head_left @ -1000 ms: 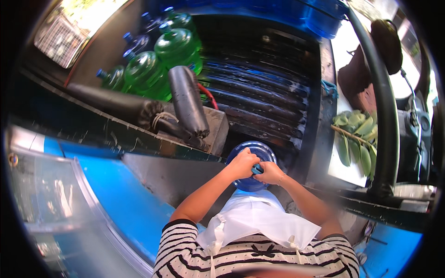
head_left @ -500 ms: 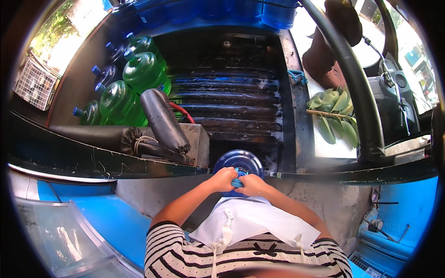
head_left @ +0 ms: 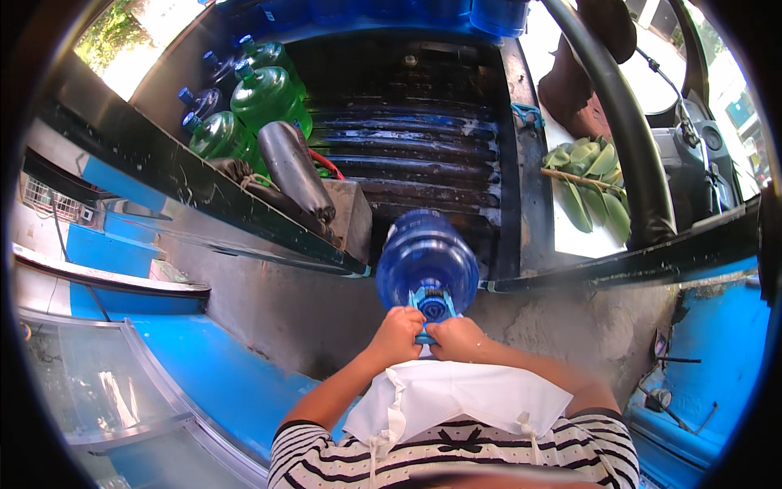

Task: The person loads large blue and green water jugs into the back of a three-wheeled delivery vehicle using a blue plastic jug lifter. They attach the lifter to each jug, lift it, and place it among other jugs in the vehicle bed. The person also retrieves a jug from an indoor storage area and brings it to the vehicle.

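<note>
A large clear-blue water jug (head_left: 428,248) is tilted, its capped neck toward me and its base away over the near end of the ridged cargo bed (head_left: 399,155). A light-blue carrying handle (head_left: 421,337) is fitted round the neck. My left hand (head_left: 397,334) is closed on the handle's left part, and my right hand (head_left: 458,339) grips it just beside. Both arms reach forward. Whether the jug's base rests on the bed cannot be told from here.
Green jugs (head_left: 269,94) and darker blue ones stand at the bed's left; more blue jugs (head_left: 498,16) line its far end. A black padded roll (head_left: 295,171) lies by a concrete block (head_left: 352,216). Leafy branches (head_left: 588,175) and a curved black bar (head_left: 623,106) are right.
The jug has swung forward from near my body, its base tipping away over the bed. My hands keep their hold on the handle. The left rail now angles more steeply across the picture.
</note>
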`<state>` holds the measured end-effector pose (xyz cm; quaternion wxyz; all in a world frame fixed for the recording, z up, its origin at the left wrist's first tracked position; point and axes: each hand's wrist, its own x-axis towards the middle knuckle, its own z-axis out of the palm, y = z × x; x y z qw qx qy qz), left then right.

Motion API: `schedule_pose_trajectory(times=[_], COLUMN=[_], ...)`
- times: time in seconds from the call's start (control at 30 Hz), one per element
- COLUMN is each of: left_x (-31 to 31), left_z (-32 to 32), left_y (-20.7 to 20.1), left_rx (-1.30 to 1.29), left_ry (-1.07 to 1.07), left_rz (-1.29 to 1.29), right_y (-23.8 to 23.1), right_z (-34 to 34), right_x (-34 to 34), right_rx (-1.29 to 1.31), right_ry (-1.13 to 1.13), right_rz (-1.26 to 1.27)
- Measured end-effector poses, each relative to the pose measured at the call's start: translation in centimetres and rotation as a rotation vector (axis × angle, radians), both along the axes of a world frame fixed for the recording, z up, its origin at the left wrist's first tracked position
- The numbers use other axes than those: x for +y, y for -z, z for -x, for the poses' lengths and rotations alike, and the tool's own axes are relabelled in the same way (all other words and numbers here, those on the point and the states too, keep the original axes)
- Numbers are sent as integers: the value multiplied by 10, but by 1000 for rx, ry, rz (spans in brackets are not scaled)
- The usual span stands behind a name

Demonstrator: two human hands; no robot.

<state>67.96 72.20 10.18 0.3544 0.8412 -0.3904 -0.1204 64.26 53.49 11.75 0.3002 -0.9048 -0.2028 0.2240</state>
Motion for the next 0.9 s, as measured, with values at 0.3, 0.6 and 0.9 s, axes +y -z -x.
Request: schedule_pose_trajectory(times=[0.3,0.6,0.9], left_x=[-57,-164,-120], left_z=[-147,-344,-330], left_y=[-25,-51,-52], left_rx=[-321,-340,-15], left_ry=[-272,-431,-171], left_rz=[310,186,250], right_y=[-29,-64,-61], right_z=[-141,-337,-322], right_x=[-29,-107,-95], right_rx=[-697,-562,-457], right_ry=[269,504,292], right_rz=[-13,153,41])
